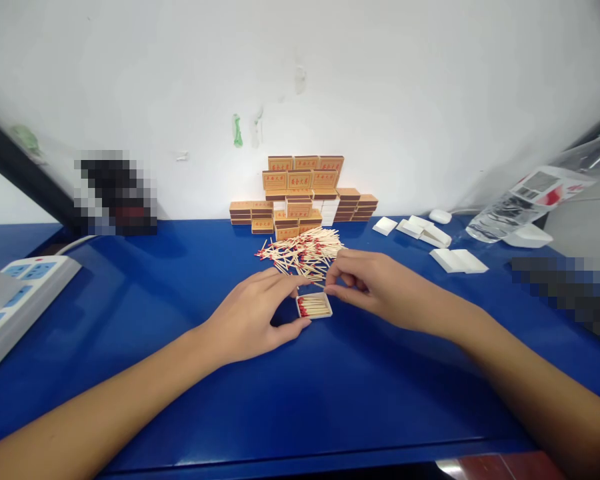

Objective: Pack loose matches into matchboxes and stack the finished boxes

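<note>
You hold your left hand (253,310) curved round the left end of a small, shallow white cardboard tray (329,307), thumb at its near edge and fingers at its far-left corner. The tray lies flat on the glossy blue desk (300,400), open side up, and contains a row of pale wooden matches (314,306), red heads to your left. Your right hand (367,280) pinches a single thin wooden match (319,285) between thumb and index finger, above the tray's far edge; its tip points towards your left index fingertip. Whether the two touch cannot be told.

Just beyond the tray: a loose heap of red-headed matches (310,252), lying in mixed directions. Behind it, orange-brown printed cardboard matchboxes (300,180) stand stacked near the wall. To your right, several white cardboard pieces (460,261) lie near a tilted clear plastic bottle (510,210); a white power strip (55,272) sits at far left.
</note>
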`<state>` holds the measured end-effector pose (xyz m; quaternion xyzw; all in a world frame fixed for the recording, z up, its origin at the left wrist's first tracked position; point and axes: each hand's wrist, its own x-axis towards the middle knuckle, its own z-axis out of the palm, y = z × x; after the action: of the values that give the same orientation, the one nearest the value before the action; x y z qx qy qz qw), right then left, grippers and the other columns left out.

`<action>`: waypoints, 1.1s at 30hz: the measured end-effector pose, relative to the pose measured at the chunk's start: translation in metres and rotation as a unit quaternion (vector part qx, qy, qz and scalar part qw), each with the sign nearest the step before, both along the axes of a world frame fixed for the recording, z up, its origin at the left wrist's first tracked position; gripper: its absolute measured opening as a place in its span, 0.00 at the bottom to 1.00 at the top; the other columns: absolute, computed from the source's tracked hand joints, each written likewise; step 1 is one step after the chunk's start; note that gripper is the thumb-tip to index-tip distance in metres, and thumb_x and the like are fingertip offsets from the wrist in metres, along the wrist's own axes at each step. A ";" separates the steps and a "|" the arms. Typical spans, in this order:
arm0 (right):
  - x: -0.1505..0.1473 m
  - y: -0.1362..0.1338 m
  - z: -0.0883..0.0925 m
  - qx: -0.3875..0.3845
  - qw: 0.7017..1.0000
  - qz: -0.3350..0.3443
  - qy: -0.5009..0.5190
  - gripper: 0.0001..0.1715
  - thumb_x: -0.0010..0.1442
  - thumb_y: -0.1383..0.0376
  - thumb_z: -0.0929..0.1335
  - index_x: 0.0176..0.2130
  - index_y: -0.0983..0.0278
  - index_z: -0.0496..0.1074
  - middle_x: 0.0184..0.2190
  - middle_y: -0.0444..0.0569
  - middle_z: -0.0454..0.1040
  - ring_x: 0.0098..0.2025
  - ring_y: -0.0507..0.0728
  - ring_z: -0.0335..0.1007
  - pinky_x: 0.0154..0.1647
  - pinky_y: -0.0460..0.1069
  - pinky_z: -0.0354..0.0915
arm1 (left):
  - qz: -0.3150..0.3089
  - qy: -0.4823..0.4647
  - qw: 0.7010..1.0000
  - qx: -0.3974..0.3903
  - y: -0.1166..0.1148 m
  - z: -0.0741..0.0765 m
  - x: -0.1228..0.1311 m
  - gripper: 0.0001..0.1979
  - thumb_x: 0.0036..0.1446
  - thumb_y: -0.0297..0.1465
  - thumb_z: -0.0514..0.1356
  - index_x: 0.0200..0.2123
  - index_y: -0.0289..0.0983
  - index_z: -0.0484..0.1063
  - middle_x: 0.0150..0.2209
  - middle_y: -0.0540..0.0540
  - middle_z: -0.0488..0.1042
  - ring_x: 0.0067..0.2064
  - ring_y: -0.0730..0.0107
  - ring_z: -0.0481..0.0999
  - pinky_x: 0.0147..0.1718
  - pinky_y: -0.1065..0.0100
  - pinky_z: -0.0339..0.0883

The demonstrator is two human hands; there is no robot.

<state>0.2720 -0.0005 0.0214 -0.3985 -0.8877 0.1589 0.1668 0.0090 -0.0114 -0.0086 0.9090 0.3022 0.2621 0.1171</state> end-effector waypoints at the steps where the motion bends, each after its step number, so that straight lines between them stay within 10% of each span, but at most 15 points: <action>1: -0.003 -0.003 0.001 -0.005 1.000 0.014 -0.004 0.09 0.72 0.64 0.68 0.37 0.62 0.72 0.33 0.46 0.73 0.33 0.54 0.66 0.35 0.49 0.58 | 0.002 0.002 1.000 -0.001 0.000 0.000 0.000 0.23 0.65 0.36 0.67 0.60 0.39 0.70 0.44 0.45 0.81 0.46 0.58 0.80 0.48 0.54 0.76; 25: -0.005 -0.009 0.005 -0.063 0.998 0.025 -0.019 0.09 0.73 0.63 0.66 0.38 0.61 0.71 0.36 0.46 0.74 0.33 0.54 0.65 0.36 0.49 0.59 | 0.012 -0.001 1.000 -0.023 -0.002 0.000 -0.001 0.28 0.63 0.36 0.68 0.63 0.41 0.64 0.45 0.46 0.80 0.46 0.58 0.80 0.48 0.53 0.77; 33: 0.002 0.017 -0.016 0.035 0.997 -0.066 -0.016 0.04 0.68 0.66 0.69 0.37 0.62 0.74 0.32 0.46 0.71 0.33 0.55 0.65 0.35 0.49 0.57 | 0.010 0.002 0.999 -0.030 -0.002 0.001 -0.001 0.29 0.63 0.34 0.68 0.64 0.44 0.64 0.46 0.49 0.79 0.47 0.60 0.81 0.50 0.55 0.76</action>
<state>0.2743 0.0164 0.0058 -0.4527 -0.8671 0.1097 0.1767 0.0077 -0.0133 -0.0077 0.9026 0.3195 0.2519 0.1407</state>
